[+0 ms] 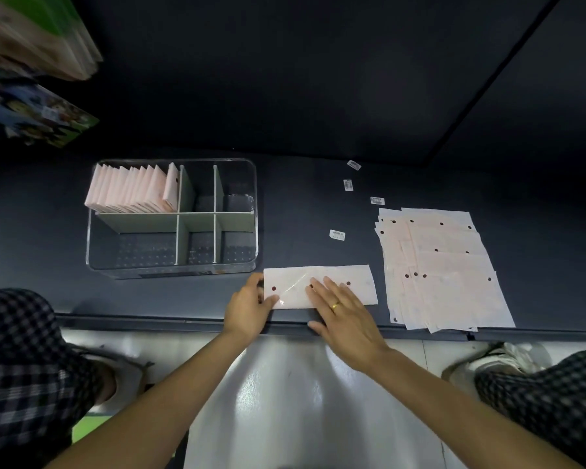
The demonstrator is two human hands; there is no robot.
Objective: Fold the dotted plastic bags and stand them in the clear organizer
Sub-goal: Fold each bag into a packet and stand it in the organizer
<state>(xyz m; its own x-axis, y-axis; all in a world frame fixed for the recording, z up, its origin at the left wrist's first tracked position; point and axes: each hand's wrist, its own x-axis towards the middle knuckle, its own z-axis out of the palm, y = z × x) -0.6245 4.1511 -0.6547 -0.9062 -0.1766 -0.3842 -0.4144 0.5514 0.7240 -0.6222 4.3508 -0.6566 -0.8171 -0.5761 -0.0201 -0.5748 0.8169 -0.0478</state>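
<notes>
A pale pink dotted plastic bag (pixel 356 277), folded into a long strip, lies at the near edge of the dark table. My left hand (pixel 249 308) pinches its left end between thumb and fingers. My right hand (pixel 342 308) lies flat on the strip's middle, fingers straight, a gold ring on one finger. A loose pile of unfolded dotted bags (pixel 447 269) is spread to the right. The clear organizer (pixel 256 211) with grey dividers stands at the left; several folded bags (pixel 132 191) stand upright in its far-left compartment.
Small white barcode labels (pixel 337 234) are scattered on the table between the organizer and the pile. Boxes and packets (pixel 38 110) hang in at the upper left. Below the table edge are my checked trouser legs, my shoes and a shiny floor.
</notes>
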